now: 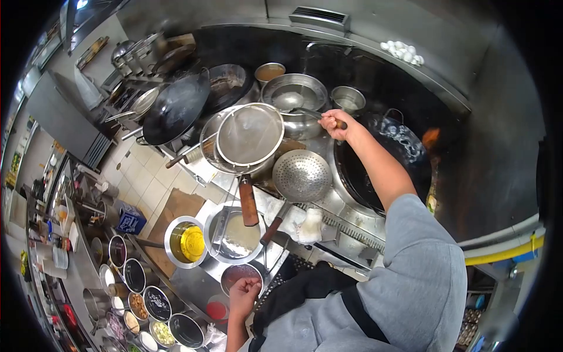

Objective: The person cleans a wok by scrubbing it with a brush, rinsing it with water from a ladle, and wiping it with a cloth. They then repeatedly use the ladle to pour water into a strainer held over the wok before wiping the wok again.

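Note:
My right hand [335, 124] is closed around the wooden-ended handle of a ladle [306, 111], which reaches over a wide metal pot [316, 88] of water. The ladle's bowl is hard to make out there. Low in the view, my left hand [245, 291] is closed in a pinch beside a metal bowl of red-brown contents [240, 273]; what its fingers hold, if anything, is hidden. Between the hands lie a perforated skimmer [302, 176] with a dark wooden handle and a round mesh strainer [250, 135]. A wok [381, 158] sits below my right forearm.
Orange flame [431, 138] shows at the wok's right edge. A pot of yellow oil [191, 243] and a wide basin [234, 258] stand left of my body. Several ingredient containers [135, 276] line the lower-left counter. Dark woks [176, 108] rest at the upper left.

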Demonstrator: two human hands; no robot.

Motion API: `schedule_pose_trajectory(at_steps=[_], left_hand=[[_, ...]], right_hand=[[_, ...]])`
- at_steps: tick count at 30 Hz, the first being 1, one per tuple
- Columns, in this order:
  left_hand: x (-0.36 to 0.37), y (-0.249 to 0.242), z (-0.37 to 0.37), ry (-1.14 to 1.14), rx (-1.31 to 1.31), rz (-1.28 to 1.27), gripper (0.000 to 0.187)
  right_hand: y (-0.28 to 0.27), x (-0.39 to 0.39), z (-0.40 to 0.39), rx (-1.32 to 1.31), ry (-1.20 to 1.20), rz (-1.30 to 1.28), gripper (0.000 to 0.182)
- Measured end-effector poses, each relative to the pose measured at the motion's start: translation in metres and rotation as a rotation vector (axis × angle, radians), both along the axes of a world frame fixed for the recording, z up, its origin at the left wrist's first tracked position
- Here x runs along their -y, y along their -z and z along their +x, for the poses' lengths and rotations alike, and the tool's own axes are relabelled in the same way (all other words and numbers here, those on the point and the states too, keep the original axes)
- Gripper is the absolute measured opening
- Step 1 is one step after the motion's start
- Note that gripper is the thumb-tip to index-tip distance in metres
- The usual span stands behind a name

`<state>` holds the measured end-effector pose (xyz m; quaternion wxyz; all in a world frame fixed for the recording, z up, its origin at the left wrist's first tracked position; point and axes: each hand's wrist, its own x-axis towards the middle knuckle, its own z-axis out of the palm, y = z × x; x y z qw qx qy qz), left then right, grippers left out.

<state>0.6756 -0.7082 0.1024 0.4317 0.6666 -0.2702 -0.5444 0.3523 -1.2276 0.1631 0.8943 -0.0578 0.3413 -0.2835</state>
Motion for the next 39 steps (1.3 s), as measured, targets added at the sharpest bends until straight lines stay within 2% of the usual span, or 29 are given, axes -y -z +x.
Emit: schedule_pose_trajectory(at_steps=[2, 4, 6, 7, 11, 12, 14, 16, 19, 21, 22, 24, 25, 27, 28, 31, 32, 34, 35, 36, 37, 39], left_hand=[[0.009, -0.005, -0.009, 0.049, -0.05, -0.064, 0.015], [0.018, -0.005, -0.014, 0.154, -0.109, -0.095, 0.015], [0.025, -0.008, -0.022, 0.239, -0.016, -0.16, 0.016], [0.029, -0.004, -0.028, 0.231, -0.083, -0.18, 0.016], [0.042, -0.02, -0.054, 0.346, -0.085, -0.117, 0.018], [0.044, -0.02, -0.061, 0.38, -0.065, -0.122, 0.018], [0.048, -0.028, -0.076, 0.437, -0.073, -0.093, 0.017], [0.051, -0.028, -0.086, 0.493, -0.105, -0.1, 0.021], [0.056, -0.02, -0.098, 0.583, -0.01, -0.119, 0.027], [0.061, -0.023, -0.105, 0.647, -0.003, -0.109, 0.03], [0.061, -0.025, -0.108, 0.674, 0.006, -0.102, 0.033], [0.063, -0.029, -0.111, 0.631, -0.016, -0.079, 0.033], [0.064, -0.029, -0.107, 0.659, 0.027, -0.048, 0.033], [0.065, -0.03, -0.1, 0.665, 0.089, -0.033, 0.033], [0.064, -0.034, -0.096, 0.641, 0.092, -0.035, 0.033], [0.059, -0.042, -0.081, 0.547, 0.026, 0.073, 0.032], [0.054, -0.026, -0.074, 0.505, -0.003, -0.002, 0.032], [0.048, -0.013, -0.062, 0.469, 0.002, 0.013, 0.031], [0.046, -0.013, -0.058, 0.455, 0.038, 0.029, 0.031], [0.044, -0.013, -0.053, 0.445, 0.064, 0.014, 0.03], [0.04, -0.012, -0.047, 0.435, 0.08, 0.016, 0.031], [0.031, -0.008, -0.035, 0.396, 0.125, 0.021, 0.032]], right_hand=[[-0.017, -0.031, -0.017, 0.023, 0.052, -0.017, 0.014], [-0.035, -0.061, -0.037, -0.011, 0.097, -0.026, 0.016], [-0.045, -0.084, -0.064, 0.106, 0.054, -0.018, 0.024], [-0.049, -0.096, -0.078, 0.164, 0.028, -0.008, 0.023], [-0.087, -0.18, -0.127, 0.262, 0.019, -0.058, 0.026], [-0.092, -0.199, -0.139, 0.209, 0.125, -0.04, 0.029], [-0.087, -0.235, -0.172, 0.319, 0.026, -0.157, 0.033], [-0.087, -0.271, -0.198, 0.313, 0.02, -0.185, 0.034], [-0.104, -0.336, -0.213, 0.247, 0.198, -0.087, 0.035], [-0.099, -0.367, -0.228, 0.037, 0.31, 0.007, 0.04], [-0.095, -0.379, -0.23, 0.035, 0.319, 0.014, 0.04], [-0.089, -0.39, -0.225, -0.625, 0.177, -0.21, 0.031], [-0.087, -0.393, -0.223, -0.619, 0.159, -0.222, 0.031], [-0.086, -0.397, -0.219, -1.174, 0.022, -0.48, 0.027], [-0.094, -0.397, -0.212, -1.168, 0.004, -0.497, 0.027], [-0.117, -0.38, -0.196, -1.792, -0.135, -0.758, 0.033], [-0.121, -0.366, -0.185, -1.786, -0.138, -0.784, 0.033], [-0.134, -0.329, -0.155, -1.947, -0.079, -1.127, 0.036], [-0.136, -0.301, -0.141, -1.918, -0.112, -1.152, 0.036], [-0.131, -0.269, -0.127, -1.788, -0.052, -1.205, 0.031], [-0.119, -0.223, -0.122, -1.571, -0.109, -1.117, 0.028], [-0.092, -0.133, -0.091, -1.415, -0.173, -1.136, 0.016]])
